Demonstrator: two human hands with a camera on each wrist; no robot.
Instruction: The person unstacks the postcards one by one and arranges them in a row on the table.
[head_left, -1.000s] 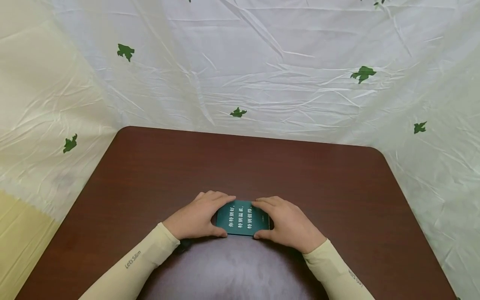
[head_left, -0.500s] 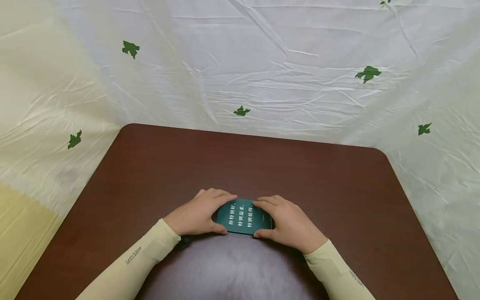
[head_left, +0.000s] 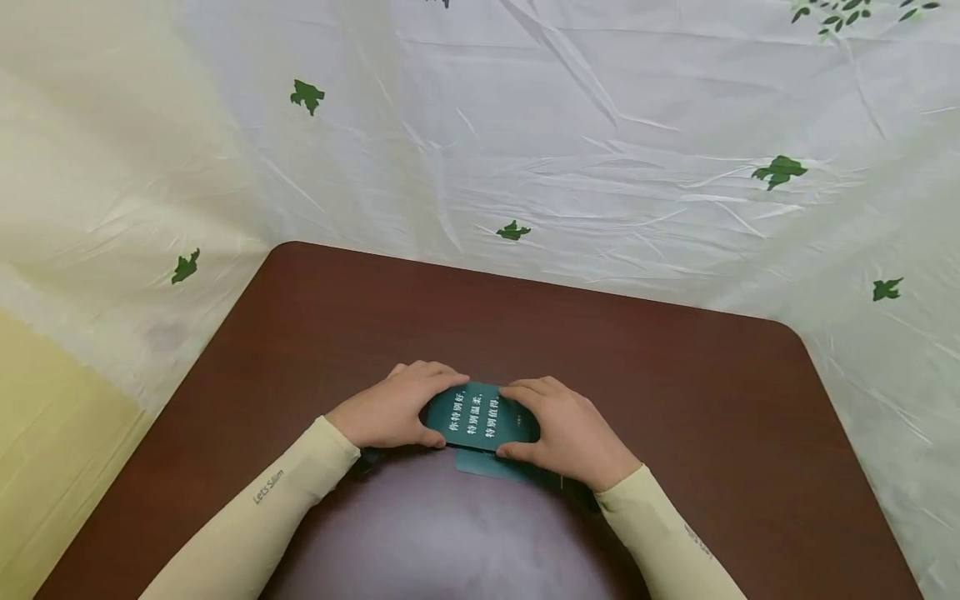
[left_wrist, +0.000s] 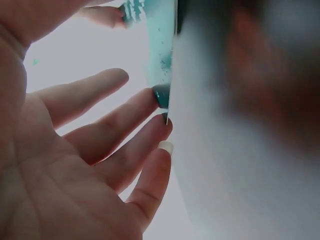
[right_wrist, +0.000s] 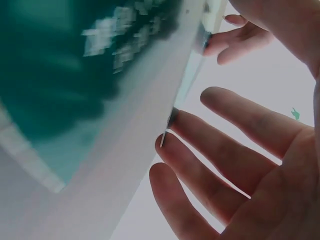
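White plastic sheeting (head_left: 600, 125) printed with small green leaf shapes hangs behind and to both sides of the grip, creased all over.

Dark brown table (head_left: 675, 375), rounded far corners, glossy patch just nearer the person than the grip.

Cream sleeves (head_left: 255, 533) on both forearms; left one reads "Lets Slim" near the wrist. Right sleeve bears small print too, not legible.

Left hand (head_left: 390, 412) and right hand (head_left: 566, 429) pinch a teal box (head_left: 478, 417) from opposite ends, thumbs on the near edge, fingers curled over the far edge. The box sits between the two hands, over the near middle of the table. Its near edge is raised, so the top tilts toward the person; a paler teal surface shows just beneath it, between the thumbs. White Chinese characters in three lines run across the top, too small to read with confidence.

Wrist views: fingertips (left_wrist: 160, 127) of the left hand, and fingertips (right_wrist: 172, 142) of the right, touch the box edge; heavy blur.
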